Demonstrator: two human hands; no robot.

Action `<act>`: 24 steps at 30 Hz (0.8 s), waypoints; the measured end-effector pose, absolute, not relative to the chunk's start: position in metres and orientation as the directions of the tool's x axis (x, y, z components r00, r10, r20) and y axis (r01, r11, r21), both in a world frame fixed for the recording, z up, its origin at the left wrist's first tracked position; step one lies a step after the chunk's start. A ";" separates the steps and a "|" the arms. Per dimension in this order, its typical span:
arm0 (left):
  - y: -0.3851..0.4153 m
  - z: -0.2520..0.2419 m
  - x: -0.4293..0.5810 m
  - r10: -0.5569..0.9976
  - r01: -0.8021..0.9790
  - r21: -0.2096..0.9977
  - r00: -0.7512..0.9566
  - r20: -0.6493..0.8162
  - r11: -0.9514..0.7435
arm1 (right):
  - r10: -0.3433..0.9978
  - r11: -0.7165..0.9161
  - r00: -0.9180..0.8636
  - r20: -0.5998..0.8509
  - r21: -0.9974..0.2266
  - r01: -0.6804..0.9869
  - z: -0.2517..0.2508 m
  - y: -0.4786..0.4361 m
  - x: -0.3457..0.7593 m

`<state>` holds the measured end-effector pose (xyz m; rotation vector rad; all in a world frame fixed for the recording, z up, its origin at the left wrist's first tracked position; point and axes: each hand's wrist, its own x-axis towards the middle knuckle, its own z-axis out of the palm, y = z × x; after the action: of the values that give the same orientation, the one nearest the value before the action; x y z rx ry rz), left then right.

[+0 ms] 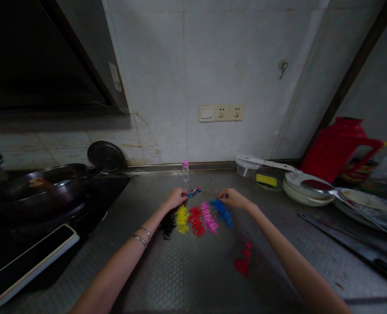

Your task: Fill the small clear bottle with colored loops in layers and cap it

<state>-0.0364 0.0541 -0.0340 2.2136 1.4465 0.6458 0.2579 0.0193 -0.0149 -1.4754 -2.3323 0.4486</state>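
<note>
My left hand (177,197) is closed, its fingertips pinched at the near end of a small multi-coloured bunch of rubber bands (195,191). At the top of a pile of blue rubber bands (224,213), my right hand (232,198) has thumb and fingers together; whatever they pinch is too small to make out. Between the arms lie more piles of little looped bands: black (167,225), yellow (182,219), red (196,221) and pink (209,218). Behind the left hand stands a small clear bottle (186,172) with a pink cap.
A phone (29,264) lies on the black stove at left, near a wok (42,192). To the right are a yellow sponge (266,180), stacked bowls (306,196), a red thermos flask (332,150) and a long knife (347,244). A red patch (244,261) shows on the counter (180,279).
</note>
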 end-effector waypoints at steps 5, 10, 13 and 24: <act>0.057 -0.034 -0.028 0.913 0.797 0.446 0.349 0.210 -0.407 | 0.921 0.381 -0.374 0.106 -0.442 0.812 -0.012 0.011 0.265; 0.057 -0.026 -0.029 0.901 0.780 0.455 0.345 0.262 -0.431 | 0.934 0.352 -0.338 0.113 -0.430 0.831 -0.011 0.005 0.271; 0.055 -0.016 -0.021 0.881 0.755 0.455 0.383 0.278 -0.472 | 0.938 0.346 -0.325 0.123 -0.428 0.835 -0.011 0.005 0.274; 0.033 -0.012 0.072 0.758 0.627 0.437 0.602 0.253 -0.644 | 0.945 0.327 -0.285 0.161 -0.416 0.849 0.000 -0.001 0.275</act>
<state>0.0719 0.0328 -0.0124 2.5277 1.1260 0.6070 0.2749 -0.0015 0.0000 -1.5903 -2.2229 0.3530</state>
